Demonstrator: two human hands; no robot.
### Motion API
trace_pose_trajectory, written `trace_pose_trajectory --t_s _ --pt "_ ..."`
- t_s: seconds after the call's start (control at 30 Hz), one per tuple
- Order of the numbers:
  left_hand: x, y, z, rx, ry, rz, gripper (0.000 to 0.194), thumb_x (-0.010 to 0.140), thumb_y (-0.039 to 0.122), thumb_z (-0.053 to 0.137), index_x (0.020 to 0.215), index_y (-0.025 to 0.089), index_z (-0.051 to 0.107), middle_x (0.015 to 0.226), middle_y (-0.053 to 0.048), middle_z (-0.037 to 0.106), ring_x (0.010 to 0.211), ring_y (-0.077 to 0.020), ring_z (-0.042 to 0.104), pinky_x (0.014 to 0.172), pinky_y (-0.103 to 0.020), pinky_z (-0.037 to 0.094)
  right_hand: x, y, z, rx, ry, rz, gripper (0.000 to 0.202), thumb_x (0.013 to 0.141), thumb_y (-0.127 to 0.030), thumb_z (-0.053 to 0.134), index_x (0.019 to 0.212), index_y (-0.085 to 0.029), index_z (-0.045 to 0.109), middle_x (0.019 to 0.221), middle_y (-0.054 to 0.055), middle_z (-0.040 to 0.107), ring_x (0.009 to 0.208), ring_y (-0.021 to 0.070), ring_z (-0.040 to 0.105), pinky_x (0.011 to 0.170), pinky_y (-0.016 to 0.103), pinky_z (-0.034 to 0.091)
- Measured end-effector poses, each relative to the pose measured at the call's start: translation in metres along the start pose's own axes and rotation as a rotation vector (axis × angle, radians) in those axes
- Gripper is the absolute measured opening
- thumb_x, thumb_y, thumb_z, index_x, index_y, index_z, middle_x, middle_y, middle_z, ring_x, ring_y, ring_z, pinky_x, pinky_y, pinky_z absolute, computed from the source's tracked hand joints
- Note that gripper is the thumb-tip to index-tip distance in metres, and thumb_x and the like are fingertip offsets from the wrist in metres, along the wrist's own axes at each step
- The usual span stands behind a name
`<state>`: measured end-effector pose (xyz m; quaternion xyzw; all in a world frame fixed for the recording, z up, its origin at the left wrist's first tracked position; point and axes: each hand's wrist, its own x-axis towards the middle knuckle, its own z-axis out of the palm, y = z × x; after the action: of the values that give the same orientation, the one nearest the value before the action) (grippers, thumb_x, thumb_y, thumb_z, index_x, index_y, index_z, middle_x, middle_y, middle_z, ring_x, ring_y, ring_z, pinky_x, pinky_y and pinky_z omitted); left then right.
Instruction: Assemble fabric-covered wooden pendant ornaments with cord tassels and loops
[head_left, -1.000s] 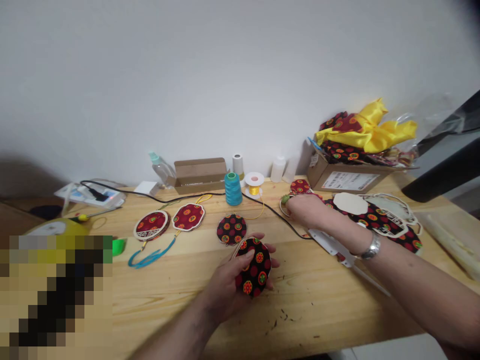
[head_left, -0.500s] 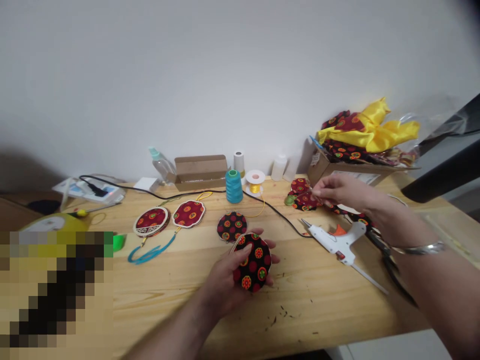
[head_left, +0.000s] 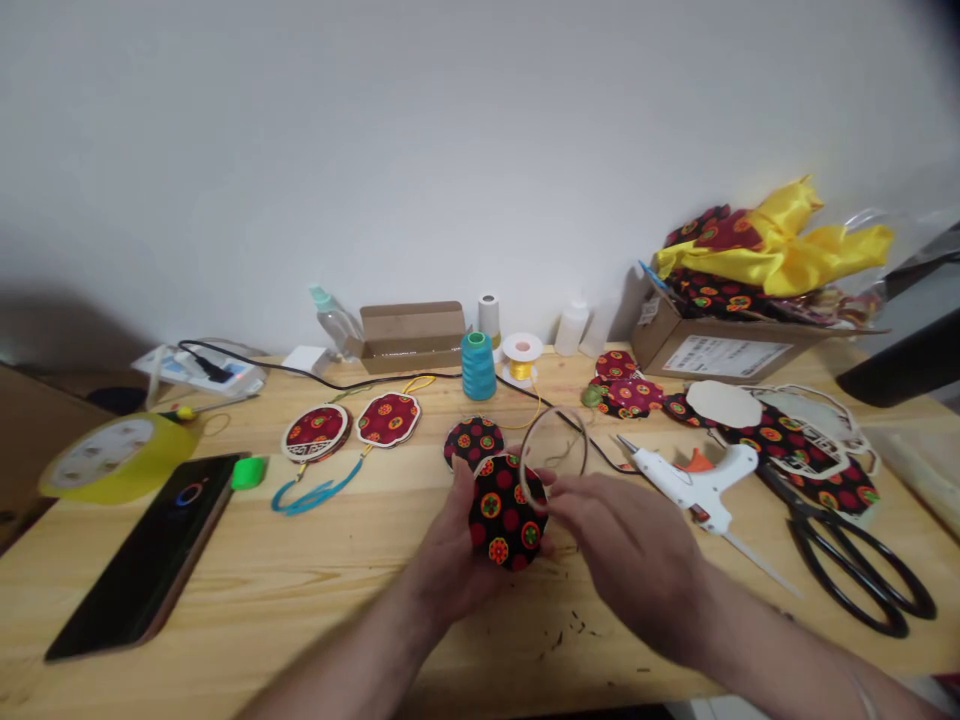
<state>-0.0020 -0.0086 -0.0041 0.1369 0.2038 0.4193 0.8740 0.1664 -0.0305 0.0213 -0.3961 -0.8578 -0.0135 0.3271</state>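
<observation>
My left hand (head_left: 450, 560) holds a round disc (head_left: 510, 515) covered in black flowered fabric, with its patterned face up. Between the fingers of my right hand (head_left: 637, 560) is a thin round ring (head_left: 586, 440), raised upright just beside the disc. Another black flowered round piece (head_left: 474, 440) lies on the wood behind my left hand. A white glue gun (head_left: 694, 490) rests to the right of my right hand.
Black scissors (head_left: 847, 560) and fabric with frames lie at the right, before a full cardboard box (head_left: 675, 340). Thread spools (head_left: 478, 368), two tasselled ornaments (head_left: 388, 420) and a phone (head_left: 142, 560) are further left. A black cable crosses the table (head_left: 300, 590).
My right hand has come back from the fabric pieces near the box to the disc, now with the ring in its fingers. My left hand keeps the disc. The view has shifted slightly.
</observation>
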Motion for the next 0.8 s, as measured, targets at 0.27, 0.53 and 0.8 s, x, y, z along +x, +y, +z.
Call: trace_pose_trajectory --t_s 0.27,0.53,0.8 --pt "0.001 -0.002 -0.003 -0.032 0.009 -0.024 0.066 0.077 0.068 0.034 0.118 0.019 0.051 0.106 -0.012 0.063 0.103 -0.0305 0.058 0.093 -0.045 0.037 -0.006 -0.026 0.025 0.009 0.016 -0.091 0.022 0.087 -0.007 0.040 0.080 -0.010 0.061 0.073 0.009 0.064 0.068 0.0181 0.056 0.059 0.030 0.044" --pt "0.001 -0.003 -0.003 -0.021 0.020 -0.026 0.069 0.077 0.069 0.030 0.120 0.019 0.049 0.111 -0.014 0.063 0.106 -0.0310 0.057 0.092 -0.045 0.037 -0.008 -0.025 0.027 0.022 -0.003 -0.030 0.024 0.087 -0.008 0.040 0.077 -0.011 0.062 0.071 0.008 0.062 0.068 0.0170 0.054 0.058 0.028 0.044" --pt "0.001 -0.004 -0.004 0.042 0.003 0.000 0.067 0.079 0.067 0.028 0.119 0.018 0.051 0.111 -0.014 0.062 0.107 -0.0312 0.056 0.094 -0.047 0.035 -0.009 -0.024 0.026 0.034 -0.048 0.002 0.028 0.088 -0.007 0.037 0.075 -0.013 0.061 0.073 0.009 0.061 0.068 0.0164 0.053 0.058 0.027 0.044"
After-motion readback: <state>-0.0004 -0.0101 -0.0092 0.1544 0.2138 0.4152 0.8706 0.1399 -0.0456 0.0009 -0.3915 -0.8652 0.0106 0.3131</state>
